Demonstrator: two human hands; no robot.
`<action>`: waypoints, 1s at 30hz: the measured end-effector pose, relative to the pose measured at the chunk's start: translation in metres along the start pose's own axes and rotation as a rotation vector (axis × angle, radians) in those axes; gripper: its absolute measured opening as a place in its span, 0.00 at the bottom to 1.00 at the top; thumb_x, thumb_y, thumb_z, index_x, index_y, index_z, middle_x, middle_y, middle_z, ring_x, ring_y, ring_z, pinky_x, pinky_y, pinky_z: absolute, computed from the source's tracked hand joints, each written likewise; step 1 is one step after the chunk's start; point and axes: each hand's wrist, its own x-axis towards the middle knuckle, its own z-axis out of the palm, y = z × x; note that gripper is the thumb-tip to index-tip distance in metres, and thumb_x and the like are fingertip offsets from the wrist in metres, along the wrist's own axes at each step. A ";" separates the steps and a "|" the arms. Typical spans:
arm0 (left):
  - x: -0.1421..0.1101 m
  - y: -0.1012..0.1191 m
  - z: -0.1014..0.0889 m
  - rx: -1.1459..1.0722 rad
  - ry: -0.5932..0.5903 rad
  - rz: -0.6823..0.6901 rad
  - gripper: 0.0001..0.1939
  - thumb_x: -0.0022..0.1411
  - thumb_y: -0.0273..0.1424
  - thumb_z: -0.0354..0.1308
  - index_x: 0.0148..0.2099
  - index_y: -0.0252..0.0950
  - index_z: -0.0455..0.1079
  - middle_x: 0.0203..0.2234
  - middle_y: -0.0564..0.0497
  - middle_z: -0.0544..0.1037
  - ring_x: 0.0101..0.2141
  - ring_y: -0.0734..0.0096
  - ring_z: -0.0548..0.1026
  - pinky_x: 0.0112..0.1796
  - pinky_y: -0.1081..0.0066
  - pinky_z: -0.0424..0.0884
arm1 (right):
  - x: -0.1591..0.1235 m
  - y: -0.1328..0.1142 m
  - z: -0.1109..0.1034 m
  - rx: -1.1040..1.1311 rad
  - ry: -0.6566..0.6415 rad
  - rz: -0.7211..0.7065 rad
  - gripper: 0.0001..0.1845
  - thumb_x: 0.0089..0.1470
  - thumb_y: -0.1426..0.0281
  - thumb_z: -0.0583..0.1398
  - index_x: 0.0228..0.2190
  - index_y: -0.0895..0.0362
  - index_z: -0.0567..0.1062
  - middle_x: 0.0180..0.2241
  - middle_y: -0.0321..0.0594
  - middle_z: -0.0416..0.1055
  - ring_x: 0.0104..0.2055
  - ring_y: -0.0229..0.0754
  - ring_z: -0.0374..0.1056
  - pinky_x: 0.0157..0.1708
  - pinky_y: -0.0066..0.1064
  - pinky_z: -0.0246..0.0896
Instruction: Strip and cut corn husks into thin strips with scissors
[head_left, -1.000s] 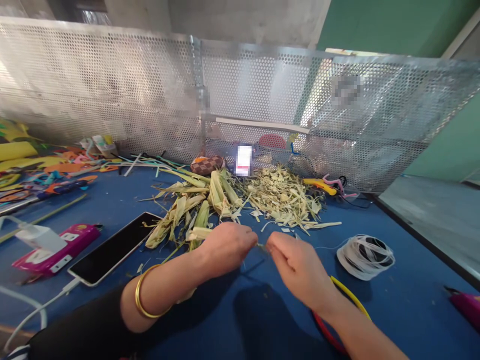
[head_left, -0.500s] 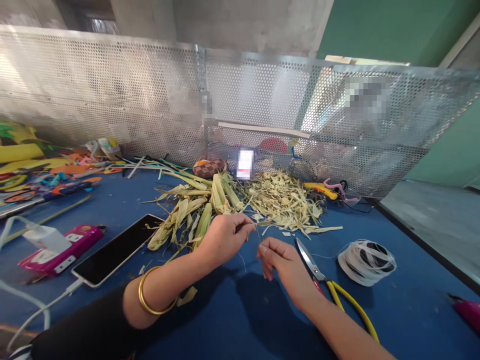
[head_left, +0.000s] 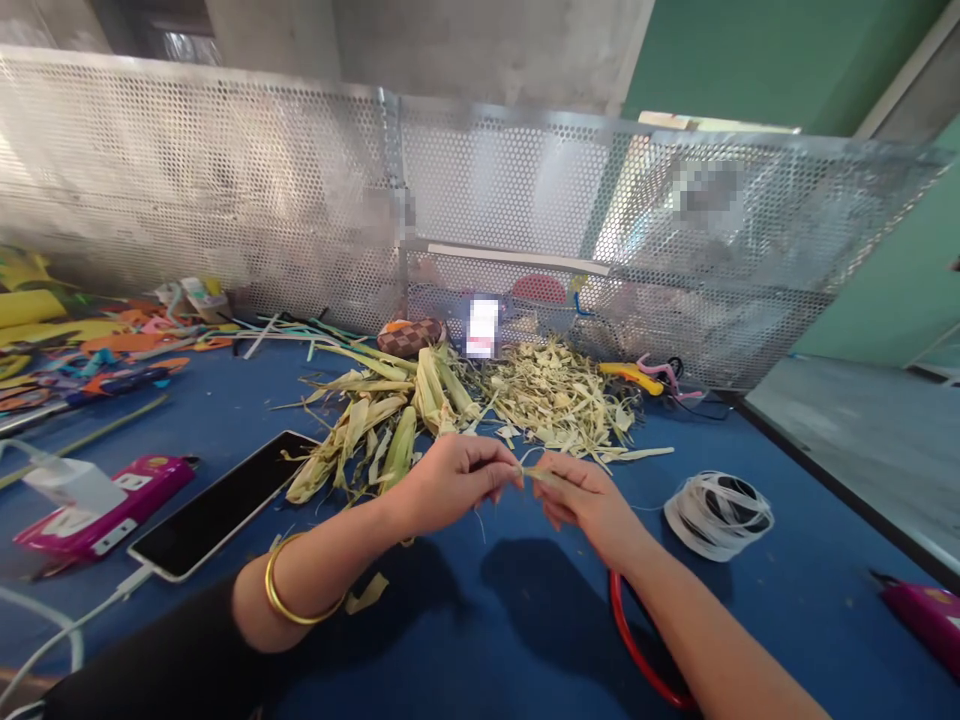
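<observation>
My left hand (head_left: 454, 482) is closed in a pinch on thin white thread, a loose end of which dangles below the fingers. My right hand (head_left: 585, 500) pinches a small strip of dry corn husk (head_left: 541, 474). Its tip meets the left fingertips, and a pale loop of thread or fibre rises there. White thread runs from behind the right hand to a wound spool (head_left: 718, 515) on the right. Under my right forearm lie scissors (head_left: 634, 640); only part of the red handle shows. Whole corn husks (head_left: 401, 445) lie beyond my left hand, husk scraps (head_left: 559, 400) beyond both.
A phone (head_left: 225, 505) on a cable and a magenta power strip (head_left: 154, 488) lie left. A perforated metal screen (head_left: 300, 200) stands behind the blue table (head_left: 405, 650). Near it are a lit screen (head_left: 482, 325), a checkered pouch (head_left: 411, 337) and a yellow-handled tool (head_left: 634, 377).
My right hand has come up to the left fingertips, and a husk strip now shows in it. The forearm covers the scissors' blades and yellow handle. The view has shifted slightly.
</observation>
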 end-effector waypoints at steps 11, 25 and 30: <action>0.001 -0.008 0.013 0.145 0.262 -0.171 0.11 0.56 0.30 0.53 0.23 0.34 0.69 0.15 0.56 0.69 0.17 0.80 0.64 0.21 0.78 0.59 | -0.016 0.005 0.037 -0.678 0.234 -0.369 0.14 0.60 0.72 0.47 0.22 0.54 0.56 0.20 0.32 0.55 0.23 0.35 0.52 0.24 0.28 0.45; 0.004 -0.012 0.015 -0.843 0.242 -0.576 0.03 0.55 0.26 0.59 0.31 0.31 0.72 0.31 0.47 0.78 0.26 0.76 0.75 0.22 0.78 0.68 | -0.014 0.003 0.026 -0.612 0.397 -0.302 0.09 0.60 0.68 0.51 0.42 0.56 0.66 0.22 0.31 0.61 0.23 0.36 0.58 0.25 0.26 0.54; 0.002 -0.009 0.015 -0.973 0.240 -0.640 0.04 0.56 0.25 0.58 0.32 0.32 0.74 0.31 0.49 0.78 0.30 0.73 0.75 0.28 0.75 0.72 | -0.011 0.002 0.028 -0.553 0.351 -0.280 0.09 0.56 0.68 0.55 0.32 0.56 0.74 0.24 0.34 0.62 0.25 0.37 0.59 0.26 0.27 0.55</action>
